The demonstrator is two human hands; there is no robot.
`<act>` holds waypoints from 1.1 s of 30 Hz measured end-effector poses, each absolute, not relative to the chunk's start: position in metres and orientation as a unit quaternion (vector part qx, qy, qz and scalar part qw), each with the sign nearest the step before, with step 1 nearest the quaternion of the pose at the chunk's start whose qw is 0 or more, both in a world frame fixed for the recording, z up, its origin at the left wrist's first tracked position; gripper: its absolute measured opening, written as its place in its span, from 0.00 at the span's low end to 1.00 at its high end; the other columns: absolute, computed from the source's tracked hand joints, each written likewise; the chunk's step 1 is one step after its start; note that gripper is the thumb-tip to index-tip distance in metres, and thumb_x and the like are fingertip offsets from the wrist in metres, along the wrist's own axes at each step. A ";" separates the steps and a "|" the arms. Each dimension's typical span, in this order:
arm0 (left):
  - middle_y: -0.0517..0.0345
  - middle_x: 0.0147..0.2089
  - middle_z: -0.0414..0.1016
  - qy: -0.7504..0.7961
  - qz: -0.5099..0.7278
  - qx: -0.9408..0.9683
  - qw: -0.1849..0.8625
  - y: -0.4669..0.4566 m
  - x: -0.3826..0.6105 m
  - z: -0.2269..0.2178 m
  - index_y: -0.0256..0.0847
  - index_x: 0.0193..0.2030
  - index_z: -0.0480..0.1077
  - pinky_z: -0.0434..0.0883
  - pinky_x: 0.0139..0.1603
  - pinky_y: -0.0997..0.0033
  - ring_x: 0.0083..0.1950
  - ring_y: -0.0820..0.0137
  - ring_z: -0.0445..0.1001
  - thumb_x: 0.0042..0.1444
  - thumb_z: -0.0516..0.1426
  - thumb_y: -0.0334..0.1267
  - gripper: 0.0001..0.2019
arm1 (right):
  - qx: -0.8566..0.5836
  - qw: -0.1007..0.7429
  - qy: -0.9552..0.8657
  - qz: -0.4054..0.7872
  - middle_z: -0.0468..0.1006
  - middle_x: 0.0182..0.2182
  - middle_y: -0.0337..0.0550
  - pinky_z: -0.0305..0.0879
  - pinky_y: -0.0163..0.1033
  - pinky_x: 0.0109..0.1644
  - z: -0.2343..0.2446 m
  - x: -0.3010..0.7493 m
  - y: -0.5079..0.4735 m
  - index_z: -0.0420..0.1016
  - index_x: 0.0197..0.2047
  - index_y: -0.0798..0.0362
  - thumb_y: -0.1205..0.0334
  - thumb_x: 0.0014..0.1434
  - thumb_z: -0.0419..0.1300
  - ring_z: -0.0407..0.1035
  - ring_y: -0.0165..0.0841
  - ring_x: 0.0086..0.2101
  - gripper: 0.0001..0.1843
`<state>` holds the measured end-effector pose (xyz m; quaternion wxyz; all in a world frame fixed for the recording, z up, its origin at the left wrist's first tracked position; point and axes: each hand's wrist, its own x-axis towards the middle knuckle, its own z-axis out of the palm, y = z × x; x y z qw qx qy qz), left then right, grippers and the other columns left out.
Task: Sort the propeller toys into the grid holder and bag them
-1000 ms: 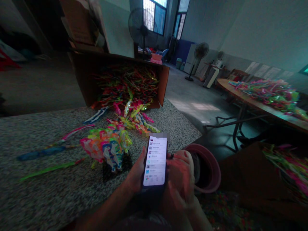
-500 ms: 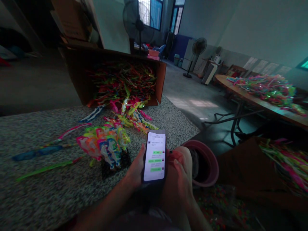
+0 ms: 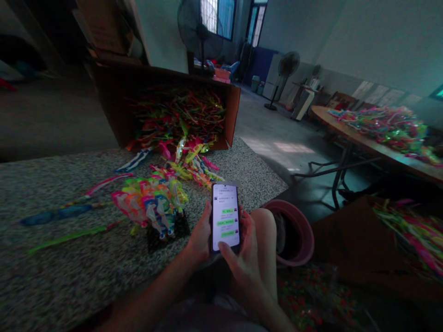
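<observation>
A smartphone [image 3: 226, 219] with a lit chat screen is held upright above my lap. My left hand [image 3: 201, 233] grips its left edge. My right hand [image 3: 244, 244] wraps round the right edge, its thumb over the bottom of the screen. Left of the phone, a bunch of colourful plastic pieces [image 3: 150, 203] stands in a black holder [image 3: 173, 233] on the speckled stone table [image 3: 104, 276]. Loose strips lie farther left, among them a green strip [image 3: 69, 240] and a blue piece [image 3: 58, 214].
An open cardboard box [image 3: 232, 117] on its side spills colourful strips onto the table. A pink bucket [image 3: 304, 249] stands right of my knee. A round wooden table [image 3: 320, 114] bears another heap. Another carton [image 3: 349, 240] with strips is at lower right.
My right hand has closed in on the phone's right side, and its thumb now lies over the lower screen. The phone has shifted slightly right and up.
</observation>
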<state>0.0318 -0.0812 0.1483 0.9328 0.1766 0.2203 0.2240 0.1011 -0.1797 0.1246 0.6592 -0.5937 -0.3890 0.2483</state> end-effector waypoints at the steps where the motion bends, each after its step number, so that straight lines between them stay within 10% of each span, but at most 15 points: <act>1: 0.41 0.51 0.76 0.218 0.224 0.173 0.934 -0.082 0.033 0.150 0.33 0.56 0.68 0.70 0.54 0.51 0.50 0.55 0.76 0.60 0.41 0.61 0.34 | -0.603 0.657 -0.384 0.238 0.65 0.58 0.53 0.67 0.50 0.55 0.124 0.100 -0.179 0.51 0.65 0.52 0.61 0.48 0.67 0.64 0.46 0.56 0.45; 14: 0.39 0.48 0.77 0.291 0.206 0.204 0.912 -0.076 0.032 0.151 0.31 0.60 0.64 0.71 0.52 0.52 0.48 0.54 0.77 0.61 0.43 0.59 0.34 | -0.485 0.744 -0.239 0.393 0.74 0.50 0.47 0.69 0.46 0.52 0.136 0.108 -0.177 0.59 0.58 0.50 0.59 0.53 0.63 0.71 0.40 0.49 0.30; 33: 0.37 0.43 0.79 0.327 0.181 0.240 0.896 -0.076 0.034 0.170 0.28 0.64 0.57 0.75 0.42 0.53 0.40 0.53 0.79 0.62 0.42 0.58 0.36 | -0.493 0.709 -0.275 0.423 0.76 0.48 0.45 0.72 0.45 0.48 0.130 0.111 -0.173 0.56 0.58 0.49 0.68 0.44 0.67 0.73 0.41 0.47 0.39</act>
